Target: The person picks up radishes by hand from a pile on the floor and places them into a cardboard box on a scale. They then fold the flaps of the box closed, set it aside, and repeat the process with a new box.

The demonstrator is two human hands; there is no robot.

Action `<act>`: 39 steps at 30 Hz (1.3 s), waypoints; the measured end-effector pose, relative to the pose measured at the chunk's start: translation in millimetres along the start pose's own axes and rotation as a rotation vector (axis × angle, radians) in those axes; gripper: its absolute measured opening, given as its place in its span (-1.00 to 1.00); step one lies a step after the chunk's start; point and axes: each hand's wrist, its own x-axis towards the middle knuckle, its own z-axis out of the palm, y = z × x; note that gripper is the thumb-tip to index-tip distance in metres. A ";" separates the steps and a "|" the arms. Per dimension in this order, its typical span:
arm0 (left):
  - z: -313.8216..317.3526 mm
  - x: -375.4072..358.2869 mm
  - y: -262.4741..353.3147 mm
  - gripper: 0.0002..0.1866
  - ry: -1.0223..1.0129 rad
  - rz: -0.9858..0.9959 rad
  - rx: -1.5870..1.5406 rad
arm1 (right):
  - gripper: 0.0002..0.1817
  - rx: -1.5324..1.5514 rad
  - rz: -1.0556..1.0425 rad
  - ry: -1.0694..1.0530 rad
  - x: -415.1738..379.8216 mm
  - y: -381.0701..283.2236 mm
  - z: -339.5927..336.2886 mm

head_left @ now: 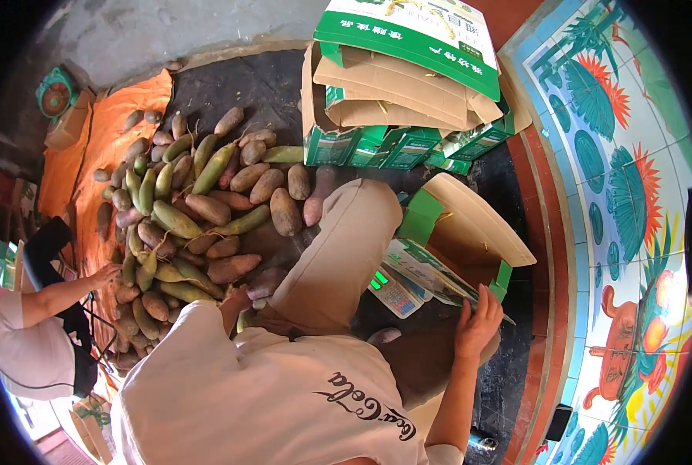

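My left hand (pixel 237 299) reaches down to the edge of a large pile of root vegetables. It is dark and partly hidden by my sleeve, so its grip cannot be made out. A purplish root (pixel 267 284) lies just beside it. The pile mixes long green radishes (pixel 177 220) with brown-red roots resembling sweet potatoes (pixel 234 269). My right hand (pixel 479 322) is closed on the edge of a printed front panel of an open cardboard box (pixel 481 236), thumb and fingers on either side. Partly under that box sits a digital scale (pixel 396 294) with a lit green display.
Stacked green-and-white cartons (pixel 408 85) stand at the back. A co-worker's hand (pixel 107 275) touches the pile's left side. An orange sheet (pixel 140 97) and dark mat lie underneath. A painted tile wall (pixel 617 194) borders the right. A green dial scale (pixel 56 94) stands far left.
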 end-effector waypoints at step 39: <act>-32.1 2.6 130.2 -0.30 0.050 0.395 0.460 | -0.69 -0.060 0.455 0.151 -68.4 66.2 5.5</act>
